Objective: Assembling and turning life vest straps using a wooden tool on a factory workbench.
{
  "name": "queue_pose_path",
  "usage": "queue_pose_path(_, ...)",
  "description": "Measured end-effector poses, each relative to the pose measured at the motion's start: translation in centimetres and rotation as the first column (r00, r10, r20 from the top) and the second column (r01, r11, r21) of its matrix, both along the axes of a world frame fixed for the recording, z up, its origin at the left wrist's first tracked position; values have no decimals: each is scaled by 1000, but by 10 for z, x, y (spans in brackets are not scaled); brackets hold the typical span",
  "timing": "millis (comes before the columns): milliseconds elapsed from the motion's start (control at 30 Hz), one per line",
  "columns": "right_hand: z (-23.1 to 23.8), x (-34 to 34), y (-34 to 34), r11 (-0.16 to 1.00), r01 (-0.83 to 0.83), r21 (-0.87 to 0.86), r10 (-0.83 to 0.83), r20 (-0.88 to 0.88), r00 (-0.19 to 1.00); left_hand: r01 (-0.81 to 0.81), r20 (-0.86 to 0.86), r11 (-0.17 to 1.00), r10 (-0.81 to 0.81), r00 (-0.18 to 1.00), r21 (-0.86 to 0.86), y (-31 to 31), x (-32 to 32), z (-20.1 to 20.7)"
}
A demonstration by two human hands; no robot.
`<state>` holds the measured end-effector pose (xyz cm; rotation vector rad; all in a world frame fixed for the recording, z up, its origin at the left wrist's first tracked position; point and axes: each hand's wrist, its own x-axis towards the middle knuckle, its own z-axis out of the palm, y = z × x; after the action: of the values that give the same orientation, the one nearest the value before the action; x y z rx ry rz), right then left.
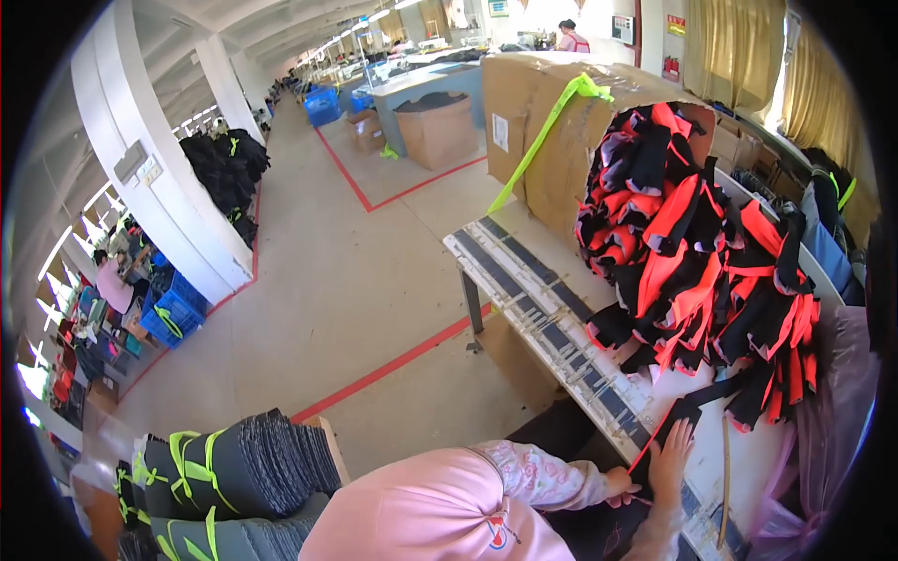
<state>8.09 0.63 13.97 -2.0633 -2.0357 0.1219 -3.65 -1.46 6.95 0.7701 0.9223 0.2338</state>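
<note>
On the near end of the table, a black fabric strip with a red edge lies partly under my right hand, which rests flat with its fingers stretched out. Close by on the left, my left hand has its fingers curled at the lower end of that strip and appears to pinch it. Just beyond my hands spreads a large heap of red and black fabric strips, spilling from a cardboard box lying on its side. A thin wooden stick lies right of my right hand.
Dark marked bands run along the table's left edge. Bundles of dark cut fabric tied with neon yellow strips stand at lower left. Translucent purple plastic hangs at the right. A white pillar and blue crates stand farther left.
</note>
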Motion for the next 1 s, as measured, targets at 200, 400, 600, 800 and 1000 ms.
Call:
queue_pose_path(200, 49, -49, -117, 992, 58, -110, -42, 140, 989, -31, -38, 1000, 31, 999, 1, 2, 7, 3)
queue_pose_path(400, 0, -14, -116, 959, 163, 234, -170, 7, 985, -10, -6, 1000, 10, 1000, 8, -21, 9, 40)
queue_pose_path(600, 16, 13, -130, 778, 602, 179, -148, -879, 452, 289, 474, 957, -242, 846, -28, -9, -10, 96)
queue_pose_path(800, 14, 13, -155, 832, 554, 31, 326, -835, -444, 110, 808, 987, 27, 588, -114, 41, 1, 90)
queue_pose_path(1000, -19, -14, -187, 854, 515, -67, 298, -749, -591, -22, 770, 998, 61, 635, -61, 25, 27, 145)
